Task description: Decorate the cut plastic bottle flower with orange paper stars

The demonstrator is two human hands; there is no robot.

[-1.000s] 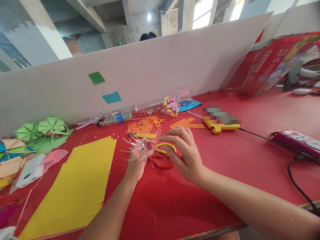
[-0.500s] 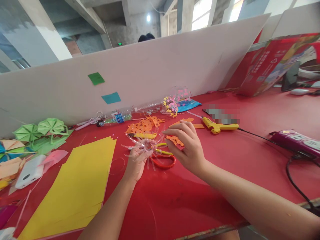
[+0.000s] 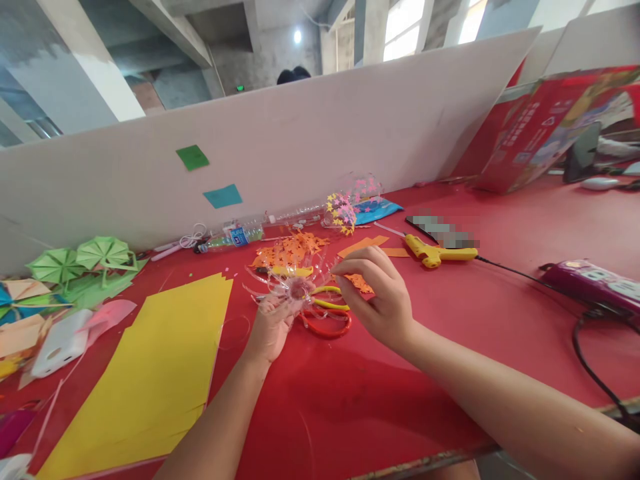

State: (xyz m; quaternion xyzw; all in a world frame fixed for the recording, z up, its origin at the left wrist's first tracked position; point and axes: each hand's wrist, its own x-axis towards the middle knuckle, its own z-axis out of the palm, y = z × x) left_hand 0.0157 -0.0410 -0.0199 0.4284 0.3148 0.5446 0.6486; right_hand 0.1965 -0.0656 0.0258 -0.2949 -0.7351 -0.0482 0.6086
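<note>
My left hand [image 3: 271, 325] is closed around a clear plastic flower-like piece [image 3: 295, 285] cut into thin strips that fan outward. My right hand [image 3: 381, 299] is just right of it, thumb and forefinger pinched on one of the strips. Under both hands lie red-and-yellow scissors [image 3: 325, 319] on the red table [image 3: 450, 333]. Behind them is a pile of orange paper stars [image 3: 290, 248] and a yellow-handled cutter [image 3: 291, 271].
A large yellow paper sheet [image 3: 145, 380] lies at left, with green folded paper shapes [image 3: 83, 257] beyond it. A yellow glue gun [image 3: 435, 252] and its cable, a purple power strip [image 3: 595, 283], a clear bottle [image 3: 235, 235], a star-covered bottle [image 3: 353, 200] and a white divider board [image 3: 280, 140] surround the work area.
My right hand let go near the scissors, lifted and now pinches a strip of the clear plastic piece. My left hand turned the piece slightly upward.
</note>
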